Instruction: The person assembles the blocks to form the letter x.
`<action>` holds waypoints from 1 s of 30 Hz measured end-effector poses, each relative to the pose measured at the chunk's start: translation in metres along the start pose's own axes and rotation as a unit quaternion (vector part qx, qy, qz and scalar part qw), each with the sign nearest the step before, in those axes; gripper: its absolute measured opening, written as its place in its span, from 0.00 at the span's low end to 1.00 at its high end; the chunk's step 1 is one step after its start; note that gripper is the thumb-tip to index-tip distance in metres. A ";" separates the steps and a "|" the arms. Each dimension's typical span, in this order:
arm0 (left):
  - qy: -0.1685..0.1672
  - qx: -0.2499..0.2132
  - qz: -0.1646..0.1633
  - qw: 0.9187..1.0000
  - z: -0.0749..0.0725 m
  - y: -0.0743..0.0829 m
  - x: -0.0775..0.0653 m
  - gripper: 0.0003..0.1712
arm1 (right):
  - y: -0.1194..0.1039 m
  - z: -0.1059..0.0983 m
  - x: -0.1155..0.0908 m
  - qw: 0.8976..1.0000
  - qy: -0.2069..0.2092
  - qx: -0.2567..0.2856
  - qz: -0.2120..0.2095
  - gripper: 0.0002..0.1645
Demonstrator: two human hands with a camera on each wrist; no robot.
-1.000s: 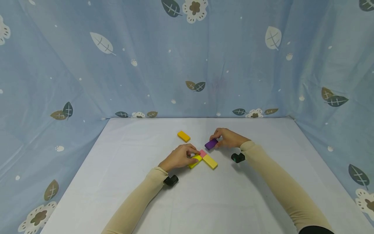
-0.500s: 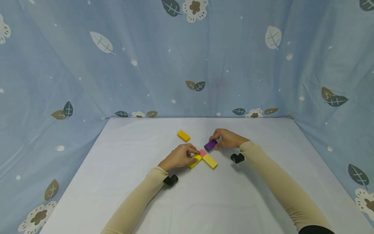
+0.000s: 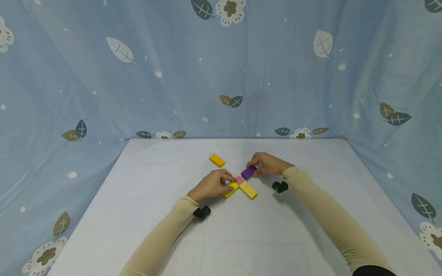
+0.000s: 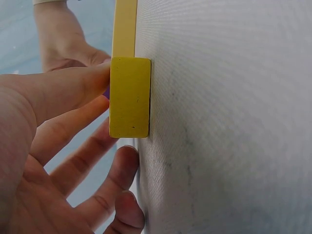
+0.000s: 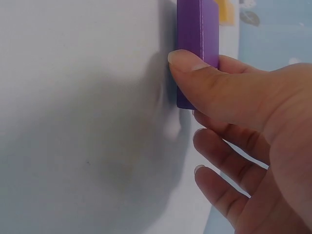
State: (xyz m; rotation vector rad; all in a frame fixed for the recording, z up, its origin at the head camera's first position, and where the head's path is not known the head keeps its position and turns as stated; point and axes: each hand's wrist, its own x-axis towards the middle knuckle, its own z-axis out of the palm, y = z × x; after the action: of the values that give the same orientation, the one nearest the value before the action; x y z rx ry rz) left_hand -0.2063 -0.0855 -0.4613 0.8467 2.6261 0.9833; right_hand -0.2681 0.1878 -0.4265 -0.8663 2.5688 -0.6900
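Observation:
My left hand (image 3: 212,184) holds a bright yellow block (image 4: 129,97) lying flat on the white table, its thumb and index finger at the block's top and sides. A pink block (image 3: 239,180) lies against the far end of that yellow block, partly covered by the fingertips. A pale yellow block (image 3: 248,190) extends from the pink one toward the near right. Between thumb and fingers, my right hand (image 3: 269,163) pinches a purple block (image 5: 190,36). In the head view the purple block sits just beyond the pink one, with a small gap between them.
An orange-yellow block (image 3: 217,160) lies apart, farther back and left of the purple one. A blue patterned curtain (image 3: 193,76) rises behind and beside the white table (image 3: 235,241). Each wrist carries a small black camera.
My right hand has shifted slightly left and nearer with the purple block, narrowing its distance to the pink one. My left hand stays in place, and the other blocks have not moved.

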 end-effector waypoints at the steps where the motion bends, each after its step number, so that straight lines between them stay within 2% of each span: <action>1: 0.000 0.001 -0.001 1.000 0.000 0.000 0.000 0.19 | 0.000 0.000 0.000 1.000 0.000 -0.002 -0.001 0.21; 6: 0.003 0.008 -0.003 1.000 0.001 0.000 0.000 0.19 | 0.001 0.002 0.001 1.000 -0.001 -0.015 -0.008 0.22; 30: 0.003 0.008 0.004 1.000 0.001 -0.001 0.001 0.18 | -0.005 0.004 0.001 1.000 -0.012 -0.018 0.008 0.21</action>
State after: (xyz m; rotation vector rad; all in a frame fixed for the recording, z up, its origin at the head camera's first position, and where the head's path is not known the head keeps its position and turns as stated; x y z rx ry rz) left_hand -0.2070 -0.0853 -0.4628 0.8602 2.6421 0.9687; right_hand -0.2651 0.1822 -0.4274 -0.8583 2.5704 -0.6268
